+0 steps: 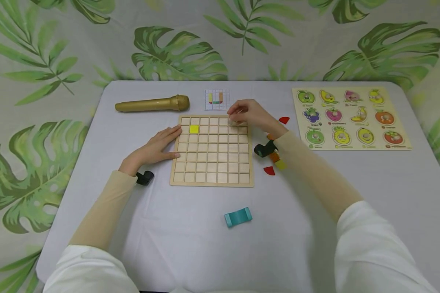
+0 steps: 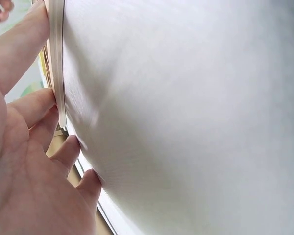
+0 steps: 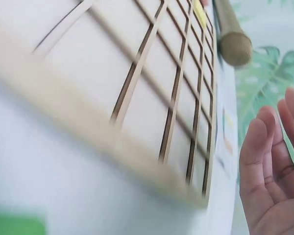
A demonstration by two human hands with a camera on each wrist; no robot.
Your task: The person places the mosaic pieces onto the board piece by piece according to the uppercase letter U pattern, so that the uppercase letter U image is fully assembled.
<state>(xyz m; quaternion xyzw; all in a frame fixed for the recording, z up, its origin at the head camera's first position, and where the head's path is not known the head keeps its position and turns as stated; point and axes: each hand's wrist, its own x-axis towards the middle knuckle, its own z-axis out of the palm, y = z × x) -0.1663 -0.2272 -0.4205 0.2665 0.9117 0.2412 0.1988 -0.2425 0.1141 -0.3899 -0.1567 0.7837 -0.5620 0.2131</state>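
Note:
A wooden grid board (image 1: 212, 159) lies flat on the white table. One yellow square tile (image 1: 194, 129) sits in a cell near its upper left corner, and also shows at the top of the right wrist view. Along the board's left edge my left hand (image 1: 155, 147) rests with fingers and thumb spread, touching the frame (image 2: 56, 58). Over the board's upper right corner hovers my right hand (image 1: 252, 114), its fingers loosely bent. In the right wrist view nothing shows between those fingers (image 3: 255, 152). A small pattern card (image 1: 217, 99) with a coloured U shape lies behind the board.
Red rounded pieces (image 1: 269, 171) and orange and yellow tiles (image 1: 280, 164) lie right of the board, partly hidden by my right wrist. A gold microphone (image 1: 152, 104) lies at back left, a fruit puzzle board (image 1: 339, 138) at back right, a teal block (image 1: 238, 217) in front.

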